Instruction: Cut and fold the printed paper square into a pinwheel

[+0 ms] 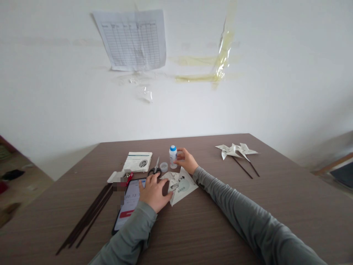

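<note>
Printed paper (188, 187), seemingly part-folded, lies right of the left hand (154, 192), which is spread wide at its edge; right hand (186, 161) curls beside the white bottle (173, 157), can't tell if gripping. Two stick-mounted pinwheels (231, 150), right of the right hand, look finished; this paper has no stick on it. Paper stack (135, 161) and loose sticks (89, 210) left of left hand look unused.

Holds right hand (186, 161) at white bottle (172, 157) — spreads left hand (154, 193) at printed paper (188, 184) in front of the bottle, with pinwheels (231, 151) right of it.
</note>
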A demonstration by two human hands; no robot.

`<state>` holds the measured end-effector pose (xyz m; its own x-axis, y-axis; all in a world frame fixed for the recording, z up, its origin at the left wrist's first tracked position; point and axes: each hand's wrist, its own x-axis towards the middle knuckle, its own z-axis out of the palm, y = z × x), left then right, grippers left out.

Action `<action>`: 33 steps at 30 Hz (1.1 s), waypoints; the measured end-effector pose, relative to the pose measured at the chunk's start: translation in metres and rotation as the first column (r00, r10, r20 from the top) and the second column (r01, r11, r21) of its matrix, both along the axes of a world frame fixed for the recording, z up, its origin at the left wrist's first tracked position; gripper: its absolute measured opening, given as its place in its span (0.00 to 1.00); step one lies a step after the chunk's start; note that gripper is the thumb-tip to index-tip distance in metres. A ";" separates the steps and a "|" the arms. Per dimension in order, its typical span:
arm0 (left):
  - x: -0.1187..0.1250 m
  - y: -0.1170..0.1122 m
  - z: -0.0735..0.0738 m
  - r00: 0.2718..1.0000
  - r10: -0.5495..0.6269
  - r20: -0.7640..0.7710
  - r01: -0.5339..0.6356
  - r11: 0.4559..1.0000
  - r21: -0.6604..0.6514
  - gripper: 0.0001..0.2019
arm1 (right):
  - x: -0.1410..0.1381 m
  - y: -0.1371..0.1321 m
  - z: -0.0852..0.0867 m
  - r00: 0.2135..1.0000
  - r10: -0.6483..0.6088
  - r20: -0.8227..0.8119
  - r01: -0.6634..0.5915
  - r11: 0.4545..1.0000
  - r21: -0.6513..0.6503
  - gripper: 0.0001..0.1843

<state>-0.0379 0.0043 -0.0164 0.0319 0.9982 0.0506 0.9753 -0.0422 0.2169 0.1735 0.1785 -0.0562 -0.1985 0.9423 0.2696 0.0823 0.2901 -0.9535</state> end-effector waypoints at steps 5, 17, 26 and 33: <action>0.000 0.000 -0.002 1.000 -0.005 -0.019 0.004 1.000 -0.019 0.29 | 0.001 0.000 -0.006 1.000 0.001 0.024 -0.002 1.000 0.026 0.34; 0.003 0.001 -0.003 0.998 -0.017 -0.060 0.014 0.999 -0.052 0.30 | 0.033 -0.006 -0.018 0.993 -0.100 0.062 0.083 0.969 0.231 0.27; 0.017 -0.004 -0.015 0.998 -0.037 -0.055 0.041 0.997 0.061 0.26 | 0.081 -0.069 -0.014 0.916 -0.004 0.400 -0.211 0.844 0.493 0.05; 0.021 -0.002 -0.025 0.996 -0.085 -0.026 0.087 0.992 0.088 0.27 | 0.094 -0.109 -0.022 0.763 -0.040 0.646 -0.453 0.679 0.577 0.05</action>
